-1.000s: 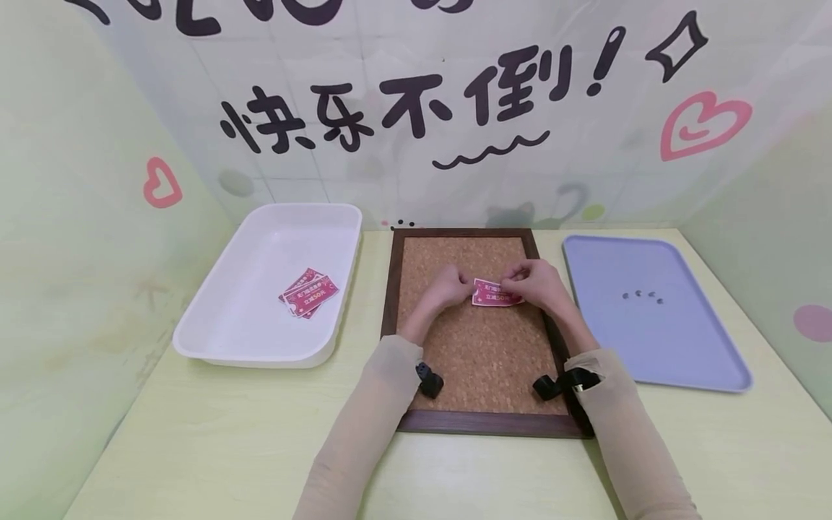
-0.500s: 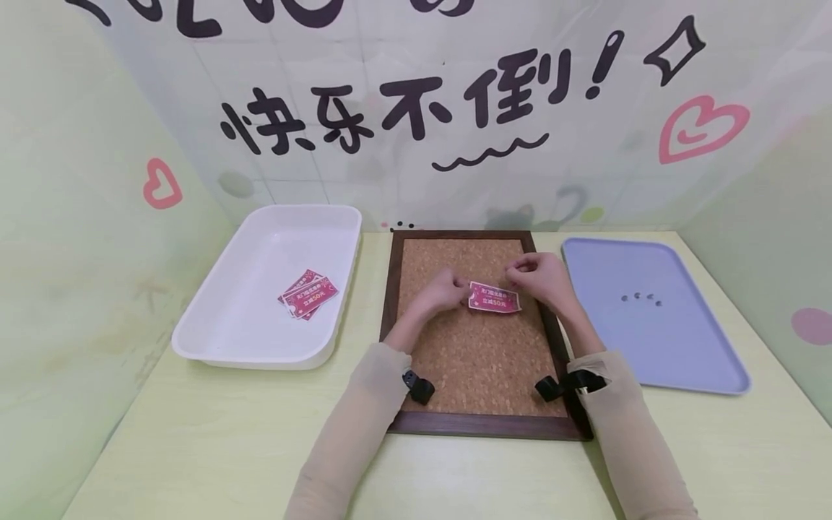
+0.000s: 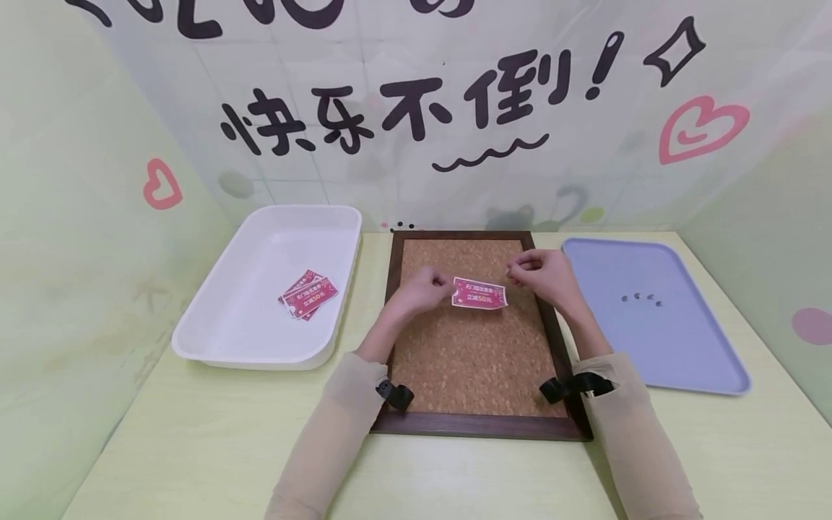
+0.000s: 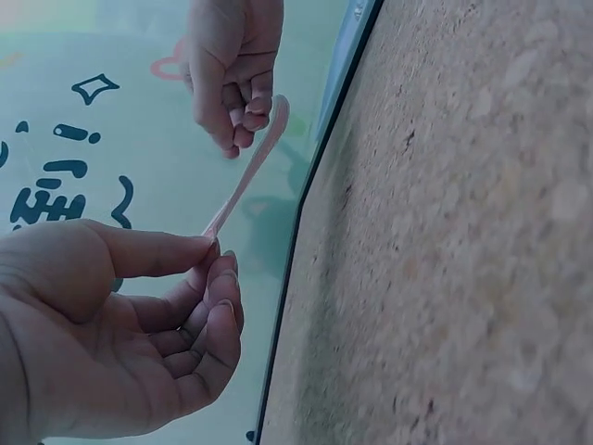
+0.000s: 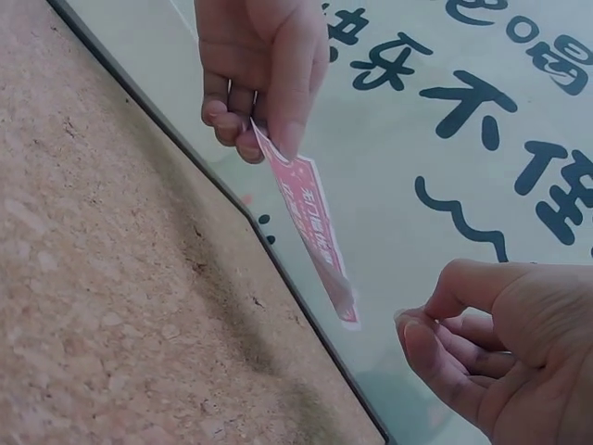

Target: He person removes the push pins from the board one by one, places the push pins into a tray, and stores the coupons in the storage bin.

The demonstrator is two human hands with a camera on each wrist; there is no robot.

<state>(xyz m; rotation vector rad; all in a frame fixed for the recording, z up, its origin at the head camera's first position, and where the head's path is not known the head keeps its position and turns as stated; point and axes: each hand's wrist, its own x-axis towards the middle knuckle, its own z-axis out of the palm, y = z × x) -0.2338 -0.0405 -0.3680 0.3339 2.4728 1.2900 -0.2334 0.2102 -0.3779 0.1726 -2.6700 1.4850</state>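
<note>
A red-and-white paper coupon (image 3: 479, 294) is held by its left end above a cork board (image 3: 481, 361). My left hand (image 3: 424, 290) pinches it between thumb and forefinger. In the left wrist view, the coupon (image 4: 248, 176) is edge-on with its far end curled. The right wrist view shows the coupon's (image 5: 310, 222) printed face tilted, its free end apart from my right hand (image 5: 482, 343). That hand's thumb and fingertips come together on a small pale thing, mostly hidden; its kind is unclear. In the head view, my right hand (image 3: 541, 274) hovers over the board's right edge.
On the left, a deep white tray (image 3: 214, 325) holds several overlapping coupons (image 3: 308, 295). A shallow lavender tray (image 3: 676, 347) on the right carries several tiny grey pieces (image 3: 642, 298). The board's dark frame (image 3: 487, 426) lies on a pale table (image 3: 214, 440) before a printed wall.
The right hand has let go of the coupon's right end and drawn back slightly. My left hand has shifted left with the coupon, whose whole face now shows.
</note>
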